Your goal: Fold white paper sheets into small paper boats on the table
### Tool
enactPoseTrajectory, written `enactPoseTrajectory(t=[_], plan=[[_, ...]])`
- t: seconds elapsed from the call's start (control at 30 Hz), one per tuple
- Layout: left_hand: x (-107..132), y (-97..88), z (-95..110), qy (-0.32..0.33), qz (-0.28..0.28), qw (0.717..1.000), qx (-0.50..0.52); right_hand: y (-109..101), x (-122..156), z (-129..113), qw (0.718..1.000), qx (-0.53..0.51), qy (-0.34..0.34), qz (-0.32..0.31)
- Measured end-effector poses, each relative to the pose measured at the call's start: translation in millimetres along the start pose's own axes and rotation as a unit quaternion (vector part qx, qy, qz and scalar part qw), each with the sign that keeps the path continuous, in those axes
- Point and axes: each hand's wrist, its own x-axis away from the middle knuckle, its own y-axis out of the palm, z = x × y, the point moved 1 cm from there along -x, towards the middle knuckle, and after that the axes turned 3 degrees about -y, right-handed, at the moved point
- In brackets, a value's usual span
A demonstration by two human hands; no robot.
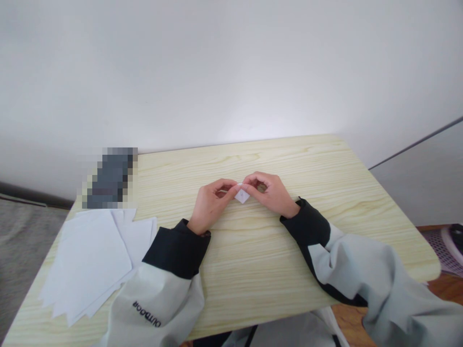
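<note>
A small piece of folded white paper [242, 195] is held over the middle of the table, its lower corner pointing toward me. My left hand [213, 200] pinches its left side between thumb and fingers. From the right, my right hand [267, 192] grips the other side the same way, so the two thumbs nearly meet at its upper part. The fingers cover much of the top, and a faint crease or line shows on the visible face.
Several loose sheets of white paper [94, 255] lie spread on the left of the wood-grain table [246, 270]. Behind them is a dark pixelated object [110, 178]. A white wall [231, 72] borders the far edge. A pink basket [437, 246] stands beyond the right edge.
</note>
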Motion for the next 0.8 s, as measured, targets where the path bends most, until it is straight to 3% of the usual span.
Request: enactPoseTrajectory(t=[0.4, 0.8], plan=[[1.6, 1.6, 1.5, -0.016, 0.016, 0.999, 0.031, 1.8, -0.3, -1.9, 0.999, 0.048, -0.011, 0.006], [0.5, 0.1, 3.8, -0.032, 0.051, 0.995, 0.084, 1.8, 0.1, 3.0, 0.996, -0.05, 0.042, 0.068]])
